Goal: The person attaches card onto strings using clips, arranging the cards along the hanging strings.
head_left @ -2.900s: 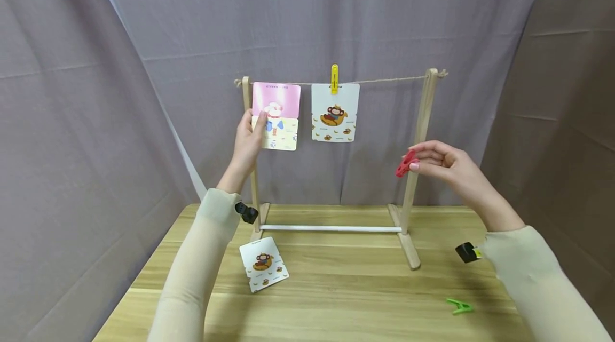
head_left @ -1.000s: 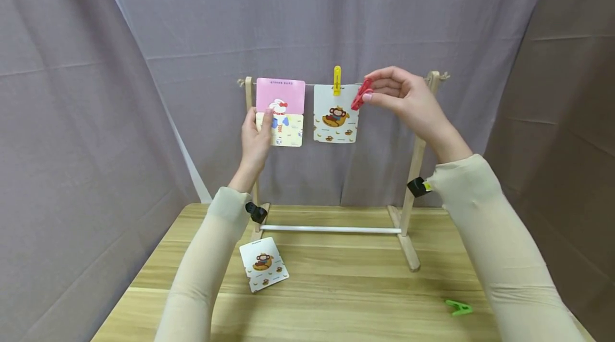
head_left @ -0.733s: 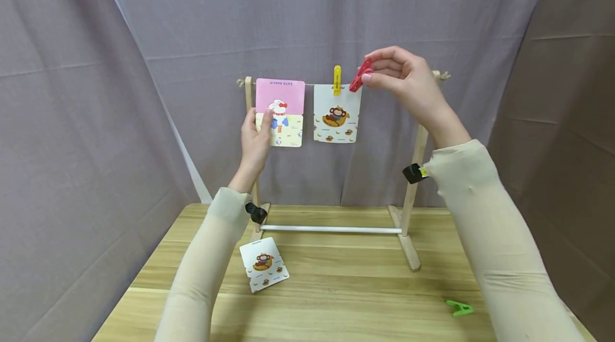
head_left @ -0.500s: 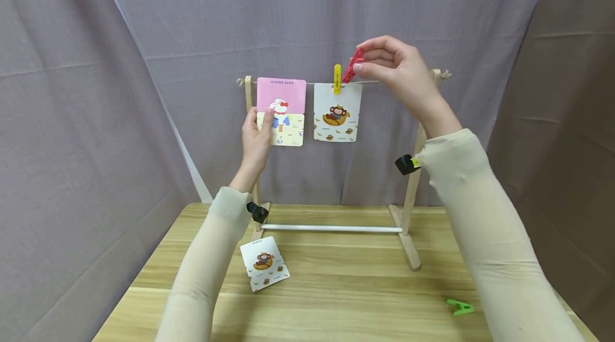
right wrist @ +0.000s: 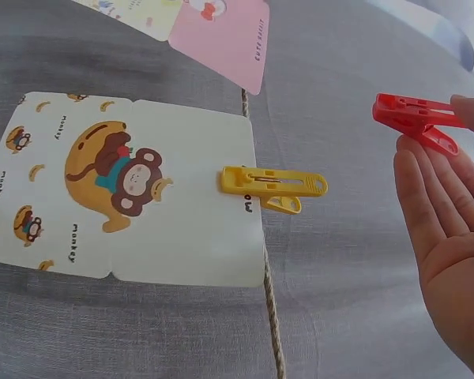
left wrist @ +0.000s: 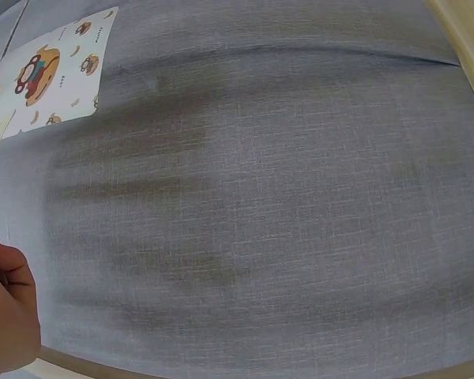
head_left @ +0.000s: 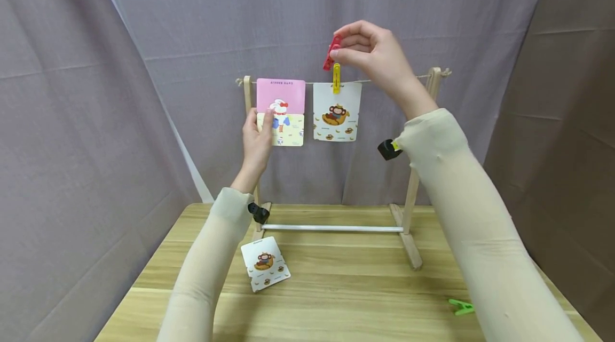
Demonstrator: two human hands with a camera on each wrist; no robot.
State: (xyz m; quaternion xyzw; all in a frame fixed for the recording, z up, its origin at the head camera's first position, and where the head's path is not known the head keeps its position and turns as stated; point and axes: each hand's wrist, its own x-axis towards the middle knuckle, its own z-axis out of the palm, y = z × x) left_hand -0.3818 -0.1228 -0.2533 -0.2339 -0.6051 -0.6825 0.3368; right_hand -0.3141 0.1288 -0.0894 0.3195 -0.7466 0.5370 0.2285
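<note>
My left hand (head_left: 257, 136) pinches a pink and yellow rabbit card (head_left: 281, 97) by its lower left side, its top edge at the rope near the left post. In my right hand (head_left: 375, 59) a red clothespin (head_left: 332, 53) is pinched between thumb and fingertips, above the rope. Just below it, a yellow clothespin (head_left: 336, 79) fastens a white monkey card (head_left: 336, 118) to the rope (right wrist: 271, 316). The right wrist view shows the red clothespin (right wrist: 416, 120) apart from the yellow one (right wrist: 268, 183). Only part of my left hand (left wrist: 8, 308) appears in the left wrist view.
The rope spans a wooden stand with a left post (head_left: 247, 91), a right post (head_left: 411, 192) and a white lower bar (head_left: 331, 228). Another monkey card (head_left: 265, 264) lies on the wooden table (head_left: 346, 288). A green clothespin (head_left: 461, 307) lies at the right, by my sleeve.
My right hand has carried the red clothespin up and leftward, from beside the right post to above the yellow clothespin. My left hand and the rabbit card have shifted slightly right.
</note>
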